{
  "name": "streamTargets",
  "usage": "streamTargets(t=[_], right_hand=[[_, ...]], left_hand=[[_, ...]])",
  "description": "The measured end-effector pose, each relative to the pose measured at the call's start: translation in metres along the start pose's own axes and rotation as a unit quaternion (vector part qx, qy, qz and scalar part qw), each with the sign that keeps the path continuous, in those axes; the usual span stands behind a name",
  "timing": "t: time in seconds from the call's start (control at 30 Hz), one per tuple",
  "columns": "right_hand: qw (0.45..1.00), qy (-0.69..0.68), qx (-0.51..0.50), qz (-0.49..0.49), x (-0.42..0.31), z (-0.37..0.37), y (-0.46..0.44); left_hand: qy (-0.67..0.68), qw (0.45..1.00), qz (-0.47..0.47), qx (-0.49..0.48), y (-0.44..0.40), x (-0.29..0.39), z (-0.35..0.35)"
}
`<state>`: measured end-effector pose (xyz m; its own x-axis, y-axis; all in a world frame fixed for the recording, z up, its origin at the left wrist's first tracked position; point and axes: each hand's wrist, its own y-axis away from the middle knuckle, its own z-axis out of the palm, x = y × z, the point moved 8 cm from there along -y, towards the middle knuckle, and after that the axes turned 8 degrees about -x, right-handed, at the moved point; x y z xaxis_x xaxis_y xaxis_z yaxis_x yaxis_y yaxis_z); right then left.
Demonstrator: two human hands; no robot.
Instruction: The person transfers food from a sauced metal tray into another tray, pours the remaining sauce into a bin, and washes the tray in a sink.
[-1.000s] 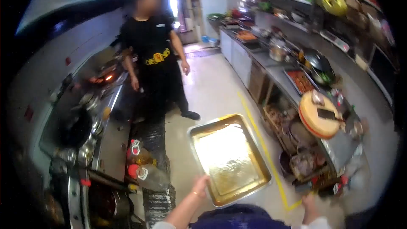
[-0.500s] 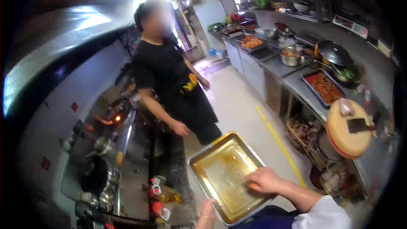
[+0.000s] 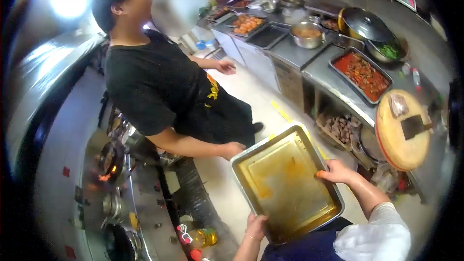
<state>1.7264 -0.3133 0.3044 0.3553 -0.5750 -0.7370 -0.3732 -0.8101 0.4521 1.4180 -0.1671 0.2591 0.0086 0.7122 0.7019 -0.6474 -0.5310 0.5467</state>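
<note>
A deep rectangular metal tray, its inside wet and streaked with yellow-brown oil, is held between my hands in front of my body. My left hand grips its near left edge, thumb over the rim. On the right rim my right hand is closed, fingers partly hidden beneath. Beside the tray's far left corner is a hand of another person in black; whether it touches the rim cannot be made out.
Along the right runs a counter with a tray of red food, a round chopping board with a cleaver, and a pot. A lit wok burner is at left; an oil bottle stands low beside it.
My right hand has moved from inside the tray to its right rim. The other person has come closer, one hand now at the tray's far left side. The tray has turned slightly.
</note>
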Motion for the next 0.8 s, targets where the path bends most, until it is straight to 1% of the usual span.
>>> streamTargets(t=[0.03, 0.07, 0.13, 0.2, 0.23, 0.27, 0.3, 0.33, 0.4, 0.43, 0.47, 0.53, 0.57, 0.6, 0.63, 0.67, 0.73, 0.8], right_hand=[[0.994, -0.098, -0.021, 0.04, 0.011, 0.006, 0.002], [0.982, -0.182, -0.016, 0.038, 0.035, 0.018, -0.005], [0.955, -0.28, 0.016, 0.093, 0.041, 0.034, -0.005], [0.93, -0.343, 0.067, 0.118, 0.039, 0.036, -0.009], [0.915, -0.371, 0.089, 0.131, 0.04, 0.039, -0.013], [0.899, -0.399, 0.114, 0.141, 0.041, 0.044, -0.018], [0.893, -0.405, 0.127, 0.148, 0.047, 0.052, -0.026], [0.885, -0.409, 0.154, 0.161, 0.019, 0.052, -0.022], [0.878, -0.387, 0.204, 0.193, -0.034, 0.038, -0.006], [0.883, -0.408, 0.2, 0.116, 0.003, 0.057, -0.036], [0.87, -0.399, 0.27, 0.104, -0.018, 0.05, -0.034], [0.874, -0.405, 0.241, 0.121, -0.018, 0.056, -0.053], [0.863, -0.421, 0.249, 0.126, -0.023, 0.06, -0.057], [0.851, -0.44, 0.259, 0.123, -0.031, 0.056, -0.064], [0.83, -0.465, 0.273, 0.14, -0.037, 0.054, -0.065], [0.828, -0.467, 0.28, 0.136, -0.044, 0.049, -0.068], [0.812, -0.475, 0.29, 0.174, -0.078, 0.038, -0.065], [0.808, -0.5, 0.274, 0.151, -0.073, 0.029, -0.077]], left_hand=[[-0.006, 1.0, -0.019, -0.019, -0.011, 0.003, 0.005], [-0.011, 0.998, -0.035, -0.042, -0.026, 0.009, 0.011], [-0.018, 0.993, -0.071, -0.089, -0.048, 0.016, 0.01], [-0.037, 0.985, -0.101, -0.134, -0.075, 0.027, 0.007], [-0.02, 0.98, -0.118, -0.157, -0.09, 0.029, 0.001], [-0.05, 0.978, -0.105, -0.175, -0.1, 0.034, -0.006], [-0.08, 0.973, -0.089, -0.196, -0.108, 0.049, -0.005], [-0.107, 0.967, -0.071, -0.218, -0.114, 0.066, -0.005], [-0.134, 0.958, -0.085, -0.238, -0.132, 0.086, -0.014], [-0.146, 0.953, -0.085, -0.252, -0.137, 0.101, -0.019], [-0.154, 0.948, -0.089, -0.263, -0.139, 0.109, -0.026], [-0.135, 0.948, -0.093, -0.274, -0.154, 0.124, -0.043], [-0.134, 0.945, -0.1, -0.28, -0.159, 0.133, -0.048], [-0.116, 0.95, -0.101, -0.271, -0.163, 0.144, -0.041], [-0.103, 0.955, -0.101, -0.26, -0.164, 0.16, -0.032], [-0.09, 0.96, -0.104, -0.245, -0.164, 0.17, -0.031], [-0.052, 0.954, -0.097, -0.278, -0.184, 0.179, -0.029], [-0.022, 0.952, -0.09, -0.29, -0.193, 0.191, -0.014]])
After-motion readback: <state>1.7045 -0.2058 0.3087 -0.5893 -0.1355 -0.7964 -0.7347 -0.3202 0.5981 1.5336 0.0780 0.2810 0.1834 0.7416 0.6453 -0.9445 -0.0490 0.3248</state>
